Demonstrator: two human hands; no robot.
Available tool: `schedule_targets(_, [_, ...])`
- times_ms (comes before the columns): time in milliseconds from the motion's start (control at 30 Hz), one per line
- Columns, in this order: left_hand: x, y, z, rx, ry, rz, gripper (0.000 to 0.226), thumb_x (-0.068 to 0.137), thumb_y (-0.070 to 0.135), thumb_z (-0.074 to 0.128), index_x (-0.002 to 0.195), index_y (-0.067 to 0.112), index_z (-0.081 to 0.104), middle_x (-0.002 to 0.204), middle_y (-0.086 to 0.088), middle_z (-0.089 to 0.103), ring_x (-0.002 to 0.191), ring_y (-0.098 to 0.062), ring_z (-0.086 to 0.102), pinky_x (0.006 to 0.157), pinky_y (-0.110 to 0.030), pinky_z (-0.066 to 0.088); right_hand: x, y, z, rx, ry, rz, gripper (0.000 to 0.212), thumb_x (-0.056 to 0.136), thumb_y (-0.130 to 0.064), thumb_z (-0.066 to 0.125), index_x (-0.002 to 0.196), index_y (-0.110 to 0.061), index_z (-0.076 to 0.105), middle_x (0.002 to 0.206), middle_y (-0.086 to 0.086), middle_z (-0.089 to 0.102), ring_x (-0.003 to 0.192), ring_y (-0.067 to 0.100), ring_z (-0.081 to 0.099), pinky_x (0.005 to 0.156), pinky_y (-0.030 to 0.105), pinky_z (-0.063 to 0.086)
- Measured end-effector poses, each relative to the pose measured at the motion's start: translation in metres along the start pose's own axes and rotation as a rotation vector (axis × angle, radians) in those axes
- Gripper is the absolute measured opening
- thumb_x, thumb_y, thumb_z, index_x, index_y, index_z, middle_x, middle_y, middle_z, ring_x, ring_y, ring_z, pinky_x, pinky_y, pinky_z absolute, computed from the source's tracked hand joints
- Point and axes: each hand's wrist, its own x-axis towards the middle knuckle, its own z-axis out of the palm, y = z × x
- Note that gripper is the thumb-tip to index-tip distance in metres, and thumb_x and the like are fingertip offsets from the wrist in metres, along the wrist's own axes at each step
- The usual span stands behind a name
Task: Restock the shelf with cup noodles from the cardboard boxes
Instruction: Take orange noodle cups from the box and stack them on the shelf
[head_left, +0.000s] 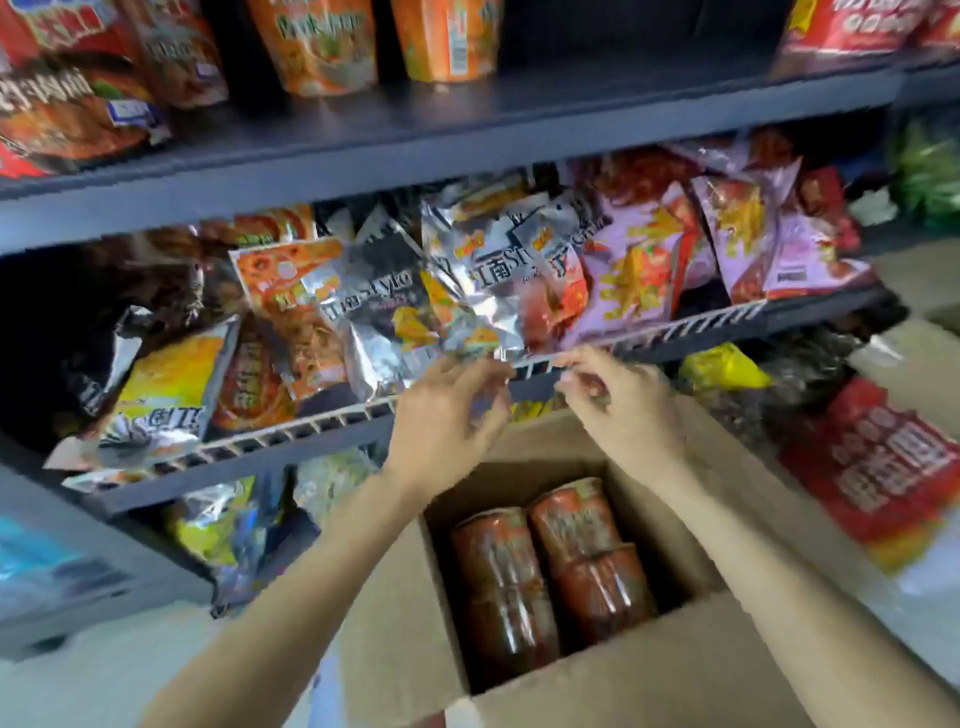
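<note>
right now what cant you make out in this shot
- Head view, cup noodles in the cardboard box: box walls and forearms hide how many remain.
- Left hand and right hand: motion blur hides whether they grip the silver bag or the shelf rail.
- Pack print: too blurred to read.
- Top-shelf cups: cut off by the top edge.

Dark shelf (467, 130) carried orange cups (447, 36) on top; the tier below held snack bags (483, 280) behind a white rail (291, 431).
</note>
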Motion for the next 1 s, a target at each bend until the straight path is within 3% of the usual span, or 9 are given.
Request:
schedule_targets(133, [-0.053, -0.006, 0.057, 0.035, -0.448, -0.309, 0.04, 0.084, 0.037, 0.051, 0.123, 0.031, 0.054, 0.11, 0.004, 0.065, 0.105, -0.025, 0.06, 0.081, -0.038, 0.051, -0.055, 0.05, 0.048, -0.186, -0.512, 0.361, 0.03, 0.088, -0.03, 0.062, 0.115, -0.018, 0.061, 0.099, 0.005, 0.071, 0.096, 0.026, 0.065, 0.077, 0.037, 0.051])
schedule_targets(233, [-0.068, -0.007, 0.074, 0.076, -0.48, -0.387, 0.04, 0.089, 0.033, 0.054, 0.129, 0.033, 0.05, 0.121, -0.002, 0.062, 0.106, -0.028, 0.061, 0.082, -0.038, 0.05, -0.068, 0.075, 0.074, -0.355, -0.802, 0.564, 0.054, 0.091, -0.038, 0.058, 0.134, -0.009, 0.044, 0.126, 0.016, 0.058, 0.115, 0.033, 0.056, 0.085, 0.037, 0.046])
schedule_targets(333, [-0.075, -0.011, 0.076, 0.072, -0.42, -0.426, 0.038, 0.09, 0.032, 0.054, 0.128, 0.032, 0.052, 0.119, 0.003, 0.063, 0.107, -0.023, 0.059, 0.081, -0.033, 0.047, -0.074, 0.094, 0.1, -0.419, -0.95, 0.714, 0.068, 0.095, -0.038, 0.052, 0.148, -0.008, 0.022, 0.141, 0.015, 0.044, 0.126, 0.033, 0.048, 0.093, 0.038, 0.044])
schedule_targets(500, [-0.082, -0.012, 0.075, 0.05, -0.453, -0.42, 0.036, 0.091, 0.029, 0.054, 0.127, 0.03, 0.054, 0.113, 0.015, 0.065, 0.109, -0.012, 0.057, 0.085, -0.027, 0.046, -0.097, 0.118, 0.135, -0.295, -0.983, 0.98, 0.114, 0.08, -0.053, 0.066, 0.149, 0.001, -0.006, 0.153, 0.018, 0.025, 0.138, 0.034, 0.032, 0.11, 0.043, 0.033])
schedule_targets(567, [-0.083, -0.016, 0.078, 0.024, -0.469, -0.469, 0.036, 0.09, 0.029, 0.055, 0.125, 0.03, 0.055, 0.112, 0.016, 0.065, 0.107, -0.01, 0.058, 0.085, -0.027, 0.046, -0.103, 0.123, 0.141, -0.24, -0.949, 1.038, 0.117, 0.083, -0.053, 0.064, 0.147, 0.0, -0.018, 0.156, 0.021, 0.013, 0.143, 0.035, 0.022, 0.114, 0.044, 0.024])
schedule_targets(667, [-0.079, -0.02, 0.089, 0.003, -0.511, -0.553, 0.036, 0.089, 0.027, 0.056, 0.124, 0.027, 0.057, 0.112, 0.012, 0.066, 0.105, -0.012, 0.06, 0.088, -0.029, 0.049, -0.098, 0.13, 0.138, -0.243, -0.975, 1.004, 0.134, 0.071, -0.047, 0.079, 0.145, 0.001, -0.023, 0.153, 0.022, 0.023, 0.139, 0.035, 0.031, 0.11, 0.042, 0.031])
schedule_targets(733, [-0.076, -0.019, 0.098, 0.003, -0.587, -0.582, 0.038, 0.089, 0.026, 0.055, 0.127, 0.026, 0.055, 0.116, 0.009, 0.065, 0.107, -0.015, 0.06, 0.089, -0.032, 0.05, -0.092, 0.132, 0.134, -0.246, -0.943, 0.981, 0.131, 0.07, -0.041, 0.081, 0.148, 0.0, -0.016, 0.15, 0.018, 0.032, 0.134, 0.033, 0.038, 0.104, 0.04, 0.038])
schedule_targets(833, [-0.074, -0.016, 0.104, -0.001, -0.676, -0.518, 0.039, 0.09, 0.027, 0.055, 0.129, 0.026, 0.053, 0.12, 0.008, 0.062, 0.11, -0.016, 0.058, 0.09, -0.033, 0.05, -0.085, 0.132, 0.127, -0.32, -0.892, 0.934, 0.11, 0.081, -0.035, 0.073, 0.149, -0.002, -0.005, 0.148, 0.016, 0.036, 0.133, 0.031, 0.04, 0.1, 0.038, 0.04])
schedule_targets(1000, [-0.078, -0.017, 0.093, -0.038, -0.549, -0.479, 0.033, 0.089, 0.025, 0.056, 0.121, 0.029, 0.058, 0.109, 0.015, 0.065, 0.098, -0.004, 0.061, 0.085, -0.027, 0.051, -0.092, 0.139, 0.13, -0.18, -0.971, 1.061, 0.132, 0.07, -0.052, 0.078, 0.148, -0.006, -0.017, 0.155, 0.018, 0.02, 0.14, 0.034, 0.028, 0.111, 0.045, 0.031])
